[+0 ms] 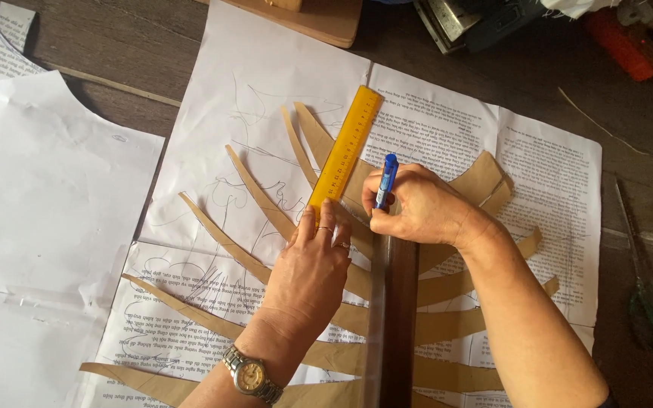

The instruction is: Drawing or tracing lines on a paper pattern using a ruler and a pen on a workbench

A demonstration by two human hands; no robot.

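Left hand [311,264] — fingers flat, pressing yellow ruler [345,151] onto brown paper strips [447,287] near the desk's middle. Right hand [417,208] — fingers closed round blue pen [385,180], tip beside the ruler. Printed sheets [546,174] beneath; scissors [644,287] at right edge.

Yellow ruler [344,155] slanted, blue pen [385,181] upright

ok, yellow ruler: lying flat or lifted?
Flat. The yellow ruler lies diagonally on the brown paper strips, with the left hand pressing its lower end.
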